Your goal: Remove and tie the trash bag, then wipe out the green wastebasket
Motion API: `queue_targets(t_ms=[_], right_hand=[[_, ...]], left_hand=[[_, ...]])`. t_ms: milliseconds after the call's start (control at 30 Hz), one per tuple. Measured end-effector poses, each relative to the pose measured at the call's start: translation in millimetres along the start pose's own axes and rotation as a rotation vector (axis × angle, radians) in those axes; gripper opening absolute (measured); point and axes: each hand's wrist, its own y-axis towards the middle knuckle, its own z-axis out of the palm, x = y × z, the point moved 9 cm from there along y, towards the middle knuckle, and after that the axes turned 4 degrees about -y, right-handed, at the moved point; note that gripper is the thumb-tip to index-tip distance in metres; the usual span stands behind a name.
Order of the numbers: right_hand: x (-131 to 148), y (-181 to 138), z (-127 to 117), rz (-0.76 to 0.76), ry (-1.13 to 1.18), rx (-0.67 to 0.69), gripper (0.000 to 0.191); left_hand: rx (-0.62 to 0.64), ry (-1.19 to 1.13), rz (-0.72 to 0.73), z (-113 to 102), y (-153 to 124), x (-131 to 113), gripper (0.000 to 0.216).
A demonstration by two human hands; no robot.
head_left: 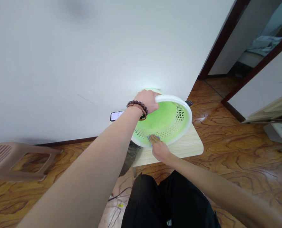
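Observation:
A green plastic basket (pixel 163 115) with a white rim and rows of holes is tilted over the small table, its opening towards me. My left hand (pixel 147 99), with a beaded bracelet on the wrist, is closed over the far rim. Inside the near wall, my right hand (pixel 159 148) presses a small greyish cloth (pixel 150 138) against the holes. Most of the cloth is hidden beneath the fingers.
The light wood table (pixel 188 146) stands against the white wall. A phone (pixel 116 116) lies left of the basket, and a dark plastic bag (pixel 131 156) hangs at the table's left edge. A brown plastic stool (pixel 22 161) lies on the floor at left. A doorway (pixel 217 47) opens at right.

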Motion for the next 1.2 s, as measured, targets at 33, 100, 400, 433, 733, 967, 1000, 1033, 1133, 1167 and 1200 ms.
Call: queue_targets(t_ms=[33,100,400,433,733,967,1000,1033,1133,1167,1200], right_hand=[[7.5,-13.5,-2.8,-0.043,0.023,0.004,0.057],[15.3,-34.5,-10.0,-0.121,0.071,0.026,0.057],[-25.0,-8.0,-43.9,-0.067,0.089,-0.135,0.057],[-22.7,-6.8,-42.6,-0.097,0.070,-0.157,0.056],[-9.7,-34.8,-42.4,-0.339,-0.012,-0.172,0.055],[-10.4,-23.3,-39.2,-0.320,-0.275,-0.128,0.040],[-9.8,-23.2,-39.5,-0.322,-0.293,-0.127,0.040],[-9.8,-24.0,-40.9,-0.326,-0.306,-0.128,0.039],[-10.5,-31.8,-47.9,-0.362,-0.302,-0.113,0.038],[-10.2,-35.3,-50.8,-0.379,-0.286,-0.105,0.038],[-9.4,-38.9,-54.0,-0.393,-0.268,-0.100,0.039]], left_hand=[[0.003,-0.004,0.001,0.1,-0.4,0.5,0.053],[0.006,-0.013,0.000,0.1,-0.8,1.5,0.053],[-0.038,0.002,-0.004,-4.0,-4.6,-3.1,0.043],[-0.048,-0.001,0.004,-4.7,-5.5,-3.8,0.042],[-0.185,-0.234,-0.176,-23.0,-16.0,32.2,0.037],[-0.136,-0.294,-0.144,-23.6,-14.2,36.2,0.044],[-0.137,-0.308,-0.117,-25.8,-16.6,36.3,0.048],[-0.147,-0.331,-0.096,-28.4,-21.4,37.7,0.056],[-0.202,-0.465,-0.126,-28.0,-52.0,53.2,0.081],[-0.209,-0.527,-0.161,-21.4,-66.8,59.8,0.082],[-0.201,-0.599,-0.197,-10.5,-82.9,65.0,0.080]])
